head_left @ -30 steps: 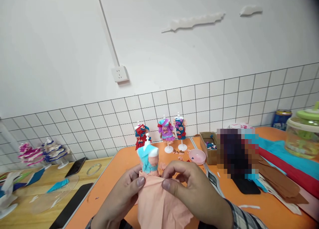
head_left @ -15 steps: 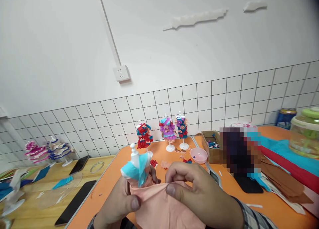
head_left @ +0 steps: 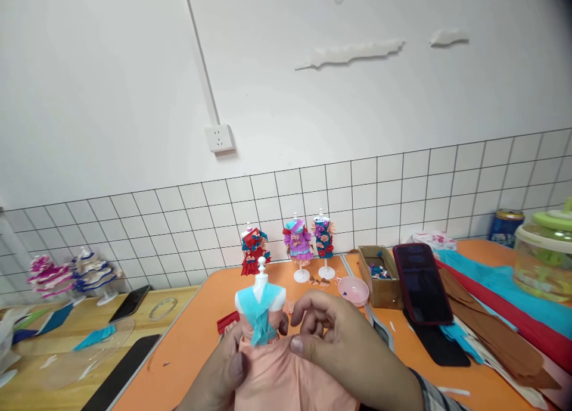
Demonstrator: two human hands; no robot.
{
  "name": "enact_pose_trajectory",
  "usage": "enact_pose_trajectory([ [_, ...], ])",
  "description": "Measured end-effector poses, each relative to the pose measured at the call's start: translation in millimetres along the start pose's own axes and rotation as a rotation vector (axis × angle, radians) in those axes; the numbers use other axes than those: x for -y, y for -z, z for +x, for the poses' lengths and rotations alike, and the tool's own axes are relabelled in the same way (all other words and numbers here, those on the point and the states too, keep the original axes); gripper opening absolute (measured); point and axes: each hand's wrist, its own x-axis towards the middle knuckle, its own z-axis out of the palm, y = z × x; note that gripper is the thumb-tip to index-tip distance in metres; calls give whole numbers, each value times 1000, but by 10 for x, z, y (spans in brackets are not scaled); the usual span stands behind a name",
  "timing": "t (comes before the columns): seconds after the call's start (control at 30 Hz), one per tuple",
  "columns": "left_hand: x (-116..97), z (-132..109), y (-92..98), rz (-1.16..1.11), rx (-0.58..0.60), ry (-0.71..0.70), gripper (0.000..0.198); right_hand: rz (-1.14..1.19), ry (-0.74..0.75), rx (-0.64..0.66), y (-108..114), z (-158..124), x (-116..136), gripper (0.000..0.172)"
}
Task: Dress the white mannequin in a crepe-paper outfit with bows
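A white miniature dress form (head_left: 277, 296) stands upright in front of me, with light-blue fabric (head_left: 260, 307) crossed over its chest and peach on the bodice. My left hand (head_left: 223, 363) is wrapped round its waist, the thumb pressing in front; its fingers are mostly hidden behind. Peach fabric (head_left: 286, 378) hangs from the waist in gathered folds like a skirt. At the right of the waist, my right hand (head_left: 339, 339) pinches the upper edge of this fabric, thumb in front and fingers curled. The lower end of the form is hidden under the cloth.
Dressed miniature forms stand behind: one in red (head_left: 254, 250), one in purple (head_left: 298, 244), one in dark blue (head_left: 324, 241). To the right are a pink bowl (head_left: 353, 290), a cardboard box (head_left: 386, 292), a phone (head_left: 423, 283) and brown fabric (head_left: 487, 327). Another phone (head_left: 129, 304) lies left.
The dress form has turned upright and shifted right, its front now facing me. My right hand's index finger has lifted slightly from the thumb. The view has shifted a little.
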Motion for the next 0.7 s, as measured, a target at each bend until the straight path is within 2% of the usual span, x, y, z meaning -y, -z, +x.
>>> enact_pose_trajectory([
  [0.2,45,-7,41,-70,69,69,66,100,35,54,-50,-9,-32,11],
  [0.33,164,-8,128,-179,0,137,47,171,17,2,-34,-30,11,8],
  [0.47,187,46,84,-255,-82,213,32,208,14,7,-27,-11,19,10],
  [0.57,117,108,-4,-139,-179,136,28,136,17,-19,-62,14,-3,8],
  [0.7,71,127,-75,119,-276,-7,41,35,51,-113,-127,39,-43,3],
])
